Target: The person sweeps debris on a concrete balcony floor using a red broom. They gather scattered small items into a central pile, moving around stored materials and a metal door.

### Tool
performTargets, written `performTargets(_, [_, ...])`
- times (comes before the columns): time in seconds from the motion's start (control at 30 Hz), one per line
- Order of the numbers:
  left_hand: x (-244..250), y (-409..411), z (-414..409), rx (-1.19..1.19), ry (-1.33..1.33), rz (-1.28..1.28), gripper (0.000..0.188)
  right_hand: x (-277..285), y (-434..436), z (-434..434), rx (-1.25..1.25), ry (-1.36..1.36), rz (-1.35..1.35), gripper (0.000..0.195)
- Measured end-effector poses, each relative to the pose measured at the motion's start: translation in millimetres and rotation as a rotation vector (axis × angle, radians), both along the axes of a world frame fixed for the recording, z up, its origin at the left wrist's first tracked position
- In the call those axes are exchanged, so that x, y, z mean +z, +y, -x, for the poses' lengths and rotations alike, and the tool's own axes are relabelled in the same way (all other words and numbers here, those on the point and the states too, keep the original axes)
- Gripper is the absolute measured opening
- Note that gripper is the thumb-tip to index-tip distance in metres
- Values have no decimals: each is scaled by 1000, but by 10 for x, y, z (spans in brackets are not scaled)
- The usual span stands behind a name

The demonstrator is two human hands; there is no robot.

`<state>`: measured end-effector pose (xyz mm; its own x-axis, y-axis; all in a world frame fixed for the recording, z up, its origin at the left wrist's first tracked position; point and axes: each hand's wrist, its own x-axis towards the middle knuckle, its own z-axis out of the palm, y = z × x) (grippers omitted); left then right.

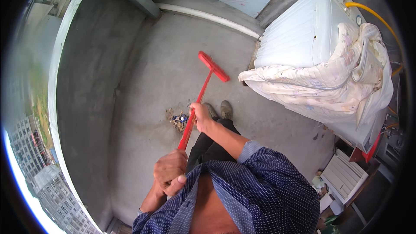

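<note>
Both my hands hold a red push broom, its handle (204, 87) slanting away from me. My left hand (171, 170) grips the upper end of the handle close to my body. Farther down the handle my right hand (200, 117) is closed around it. The broom's red bristled head (214, 66) rests on the grey concrete floor beyond my shoes. A small pile of debris (179, 121), with blue and brown bits in it, lies beside the handle, left of my shoes (226, 109).
A white ribbed appliance (292, 32), partly draped with a floral cloth (292, 81), stands at the right. A low grey wall (94, 55) with a pale ledge runs along the left. At the lower right are a white slatted panel (345, 175) and assorted clutter.
</note>
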<state>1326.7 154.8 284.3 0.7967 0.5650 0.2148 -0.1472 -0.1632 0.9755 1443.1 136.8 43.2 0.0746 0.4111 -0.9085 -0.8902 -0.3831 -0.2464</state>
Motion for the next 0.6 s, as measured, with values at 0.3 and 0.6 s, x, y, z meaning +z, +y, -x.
performTargets(0.3, [-1309, -2, -292, 264, 116, -103, 29, -551, 705, -692, 389, -382, -72, 20])
performTargets(0.6, [-729, -846, 236, 540, 157, 45, 26, -395, -245, 227, 636, -226, -65, 36])
